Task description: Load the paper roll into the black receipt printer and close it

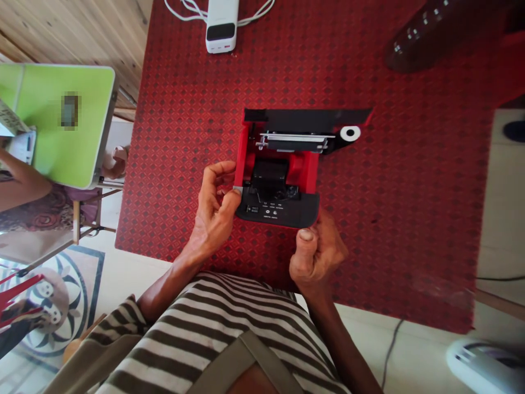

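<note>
Red-and-black device (279, 171): over the desk (389, 230), straight ahead, just beyond and between the hands; whether it rests there, I cannot tell.
Left hand (217, 205): grasping its left side, thumb at the near corner — the clearer contact.
Right hand (318, 251): curled at the near right corner; grip unclear.
Long axis: seemingly near to far.
Pointing: control panel (279, 210) toward the person — open lid (303, 120) at the far end.

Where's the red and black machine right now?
In the head view, the machine is near the middle, over the red table, its front between the left hand and right hand.
</note>
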The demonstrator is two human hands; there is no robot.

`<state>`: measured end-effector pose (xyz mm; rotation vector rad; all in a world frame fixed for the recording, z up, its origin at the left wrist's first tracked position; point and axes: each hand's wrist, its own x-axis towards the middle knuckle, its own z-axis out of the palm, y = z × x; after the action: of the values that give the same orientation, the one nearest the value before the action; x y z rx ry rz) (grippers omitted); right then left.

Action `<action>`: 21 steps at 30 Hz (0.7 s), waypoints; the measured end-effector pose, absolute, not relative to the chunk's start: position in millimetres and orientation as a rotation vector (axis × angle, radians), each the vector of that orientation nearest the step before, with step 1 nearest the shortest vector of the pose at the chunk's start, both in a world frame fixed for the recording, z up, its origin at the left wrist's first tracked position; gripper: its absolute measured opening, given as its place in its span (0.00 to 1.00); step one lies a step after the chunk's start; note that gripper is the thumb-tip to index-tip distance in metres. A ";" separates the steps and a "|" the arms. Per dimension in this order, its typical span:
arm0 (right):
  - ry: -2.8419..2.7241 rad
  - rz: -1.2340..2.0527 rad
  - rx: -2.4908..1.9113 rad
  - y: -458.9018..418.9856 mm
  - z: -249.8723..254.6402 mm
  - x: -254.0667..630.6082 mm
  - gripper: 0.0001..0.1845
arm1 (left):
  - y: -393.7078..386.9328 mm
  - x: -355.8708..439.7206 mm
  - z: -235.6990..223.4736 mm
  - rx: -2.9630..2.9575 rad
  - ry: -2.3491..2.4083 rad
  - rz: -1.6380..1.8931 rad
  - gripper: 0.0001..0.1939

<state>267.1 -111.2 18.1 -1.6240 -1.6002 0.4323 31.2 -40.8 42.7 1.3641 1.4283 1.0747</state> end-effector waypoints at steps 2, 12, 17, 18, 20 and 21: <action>-1.652 0.383 -1.572 -108.7 16.2 270.1 0.33 | -42.0 32.0 44.0 1.376 1.415 1.096 0.19; -1.818 -0.009 -1.365 -52.7 74.0 287.5 0.24 | -40.3 26.5 28.7 1.518 1.296 1.225 0.26; -2.311 0.225 -1.199 3.4 101.6 271.1 0.16 | -34.9 24.6 1.7 1.898 1.221 1.239 0.66; -2.400 0.244 -1.224 12.8 102.1 267.5 0.16 | -34.7 26.2 -3.3 1.965 1.222 1.228 0.72; -2.523 0.254 -1.283 27.3 100.4 260.2 0.15 | -35.6 30.5 -11.2 2.042 1.225 1.231 0.78; -2.557 0.245 -1.324 32.3 98.6 256.7 0.15 | -36.4 32.7 -13.9 2.057 1.230 1.240 0.79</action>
<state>256.7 32.3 98.6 -1.3240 -2.5565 0.2449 32.7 -36.4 -13.9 2.0571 1.2301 1.2398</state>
